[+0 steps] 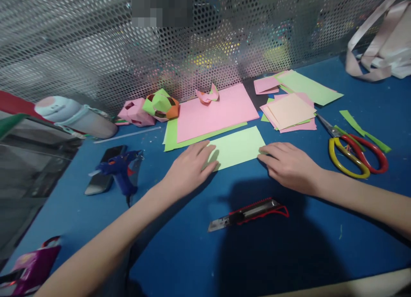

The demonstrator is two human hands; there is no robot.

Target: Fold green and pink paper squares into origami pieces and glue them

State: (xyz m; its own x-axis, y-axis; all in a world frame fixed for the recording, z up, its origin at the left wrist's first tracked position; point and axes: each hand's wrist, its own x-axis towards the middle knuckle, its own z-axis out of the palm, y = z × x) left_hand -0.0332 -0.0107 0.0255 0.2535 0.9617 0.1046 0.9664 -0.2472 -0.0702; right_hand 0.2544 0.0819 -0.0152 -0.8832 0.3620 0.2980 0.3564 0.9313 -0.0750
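Pale green sheet [239, 148] flat on counter [173, 250], center of frame. Left hand [192, 164] on its left end, fingers slightly spread; right hand [287, 166] at its right edge, fingers close together, can't tell if pinching. Cutter [252, 213] lower center, blade out; scissors [334, 144] right; glue gun [121, 177], phone [100, 185] left; pink sheet [218, 115] upper center.

The left grip [192, 164] partly hides the green sheet's [239, 147] left end; far right of it, a strapped item [400, 42] is cut off; beyond it, shapes behind the perforated panel [96, 53] blur.
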